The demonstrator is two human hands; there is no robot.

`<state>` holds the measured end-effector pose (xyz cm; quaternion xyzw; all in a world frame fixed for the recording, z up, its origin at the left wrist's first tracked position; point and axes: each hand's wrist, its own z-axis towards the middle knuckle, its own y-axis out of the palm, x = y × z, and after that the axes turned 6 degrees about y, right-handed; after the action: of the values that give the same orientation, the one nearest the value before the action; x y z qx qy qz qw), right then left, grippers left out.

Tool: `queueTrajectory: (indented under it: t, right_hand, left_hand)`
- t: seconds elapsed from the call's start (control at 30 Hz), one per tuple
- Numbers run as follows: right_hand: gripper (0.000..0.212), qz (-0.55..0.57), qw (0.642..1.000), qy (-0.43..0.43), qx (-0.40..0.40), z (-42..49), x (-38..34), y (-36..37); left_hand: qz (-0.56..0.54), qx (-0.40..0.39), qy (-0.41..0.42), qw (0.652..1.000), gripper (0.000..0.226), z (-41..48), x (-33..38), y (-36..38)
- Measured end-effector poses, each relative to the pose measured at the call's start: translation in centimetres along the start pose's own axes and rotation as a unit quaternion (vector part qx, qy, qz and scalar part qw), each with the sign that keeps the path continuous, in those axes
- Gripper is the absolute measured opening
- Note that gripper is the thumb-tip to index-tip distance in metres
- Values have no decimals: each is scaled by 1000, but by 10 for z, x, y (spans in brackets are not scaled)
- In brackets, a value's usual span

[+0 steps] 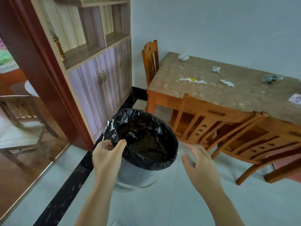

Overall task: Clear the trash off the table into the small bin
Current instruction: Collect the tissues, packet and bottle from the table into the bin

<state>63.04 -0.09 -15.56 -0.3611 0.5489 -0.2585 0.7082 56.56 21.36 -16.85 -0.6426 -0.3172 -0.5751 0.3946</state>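
On the floor near the table's left corner stands the small bin (138, 175), lined with a black bag (146, 139). The left hand (106, 156) pinches the bag's near rim between thumb and fingers. The right hand (199, 166) hovers just beside the bin, fingers spread and empty. Crumpled papers (226, 82), a wrapper (193, 80) and a plastic bottle (271, 78) lie on the table (244, 97).

Home dining room: wooden table (203, 95), chairs (210, 123), cabinet (101, 75).
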Motion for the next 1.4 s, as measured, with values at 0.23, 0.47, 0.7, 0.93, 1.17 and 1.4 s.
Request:
queueTrajectory:
  t: [0.23, 0.47, 0.7, 0.93, 1.17, 1.4]
  right_hand:
    - [32, -17, 1000, -13, -10, 99, -77, 59]
    - [30, -37, 999, -7, -24, 189, -102, 103]
    - [27, -22, 1000, -10, 9, 335, -107, 142]
    - [29, -4, 996, 34, 83, 481, -95, 133]
    - [28, -21, 979, 153, 135, 567, -55, 142]
    - [28, -45, 938, 297, 174, 648, -23, 179]
  left_hand:
    - [27, 11, 45, 999, 26, 133, 8, -9]
    - [34, 27, 35, 998, 23, 233, 8, 27]
    - [36, -20, 90, 995, 32, 343, 30, 120]
    - [12, -136, 160, 978, 32, 443, 84, 241]
    - [-24, -223, 161, 961, 28, 521, 97, 352]
    - [-53, -326, 145, 933, 28, 607, 108, 461]
